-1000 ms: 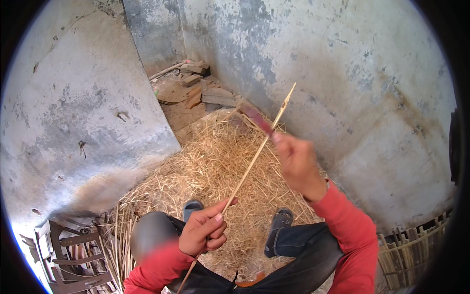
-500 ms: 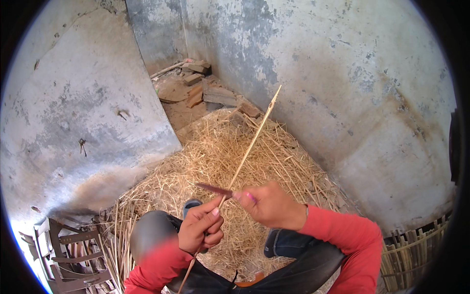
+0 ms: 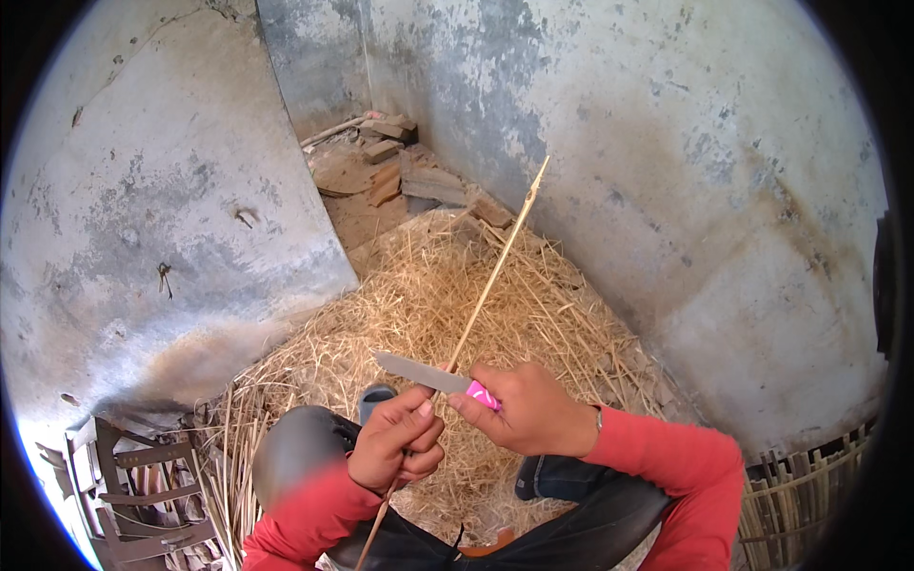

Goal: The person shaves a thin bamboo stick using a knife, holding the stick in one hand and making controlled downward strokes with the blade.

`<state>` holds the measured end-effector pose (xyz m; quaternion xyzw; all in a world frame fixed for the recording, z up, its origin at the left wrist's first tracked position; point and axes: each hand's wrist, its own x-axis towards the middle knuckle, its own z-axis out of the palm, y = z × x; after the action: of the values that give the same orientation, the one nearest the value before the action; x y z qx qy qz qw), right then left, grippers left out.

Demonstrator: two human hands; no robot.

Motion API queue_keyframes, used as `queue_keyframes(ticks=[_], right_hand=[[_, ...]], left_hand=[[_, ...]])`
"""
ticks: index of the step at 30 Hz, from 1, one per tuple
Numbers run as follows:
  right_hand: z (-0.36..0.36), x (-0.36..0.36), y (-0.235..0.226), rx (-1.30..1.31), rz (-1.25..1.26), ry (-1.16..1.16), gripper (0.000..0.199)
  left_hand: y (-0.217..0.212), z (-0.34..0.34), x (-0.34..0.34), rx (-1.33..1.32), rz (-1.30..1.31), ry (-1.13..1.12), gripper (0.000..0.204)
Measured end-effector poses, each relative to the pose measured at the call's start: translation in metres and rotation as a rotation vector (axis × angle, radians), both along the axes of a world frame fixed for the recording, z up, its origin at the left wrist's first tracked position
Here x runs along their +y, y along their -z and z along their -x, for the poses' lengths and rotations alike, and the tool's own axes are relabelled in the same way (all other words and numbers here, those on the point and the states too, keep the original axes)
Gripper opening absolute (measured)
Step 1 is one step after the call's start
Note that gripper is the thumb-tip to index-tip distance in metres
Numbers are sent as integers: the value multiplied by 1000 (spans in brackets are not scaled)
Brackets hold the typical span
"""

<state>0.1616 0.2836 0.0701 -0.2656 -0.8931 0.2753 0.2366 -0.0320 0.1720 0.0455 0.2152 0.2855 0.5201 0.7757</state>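
Left hand point(image 3: 395, 447) gripping thin stick point(image 3: 497, 265), right hand point(image 3: 528, 411) holding knife point(image 3: 424, 373)

Dull metal knife blade point(image 3: 411, 370), glossy pink plastic handle point(image 3: 482, 395), dry straw point(image 3: 428, 295), rough plaster wall point(image 3: 666, 171)

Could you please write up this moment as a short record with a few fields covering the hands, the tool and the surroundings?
Setting: corner of weathered plastered walls, person seated
Left hand: grips a long thin stick low down, its tip pointing up and away
Right hand: holds a knife with a pink handle, blade laid across the stick just above the left hand
Ground: pile of straw
Far corner: broken bricks
Lower left: wooden slatted frame
Sleeves: red
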Motion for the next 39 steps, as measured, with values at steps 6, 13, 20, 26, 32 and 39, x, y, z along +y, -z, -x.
queue_keyframes(ticks=[6, 13, 20, 26, 32, 39], right_hand=[[-6, 45, -4, 90, 105, 142, 42], [-13, 25, -6, 15, 138, -20, 46], [-17, 55, -7, 97, 14, 200, 49], [-62, 109, -18, 270, -53, 533, 57], [-54, 88, -17, 432, 66, 445, 52], [-28, 60, -15, 526, 390, 315, 39]], left_hand=[[-2, 3, -5, 3, 3, 16, 52], [-3, 6, -3, -93, 22, 69, 53], [-5, 6, -6, 13, 42, 26, 53], [-5, 5, -7, 8, 68, 120, 53], [-4, 5, -4, -97, 59, 142, 52], [-2, 2, -1, -89, 126, 197, 51]])
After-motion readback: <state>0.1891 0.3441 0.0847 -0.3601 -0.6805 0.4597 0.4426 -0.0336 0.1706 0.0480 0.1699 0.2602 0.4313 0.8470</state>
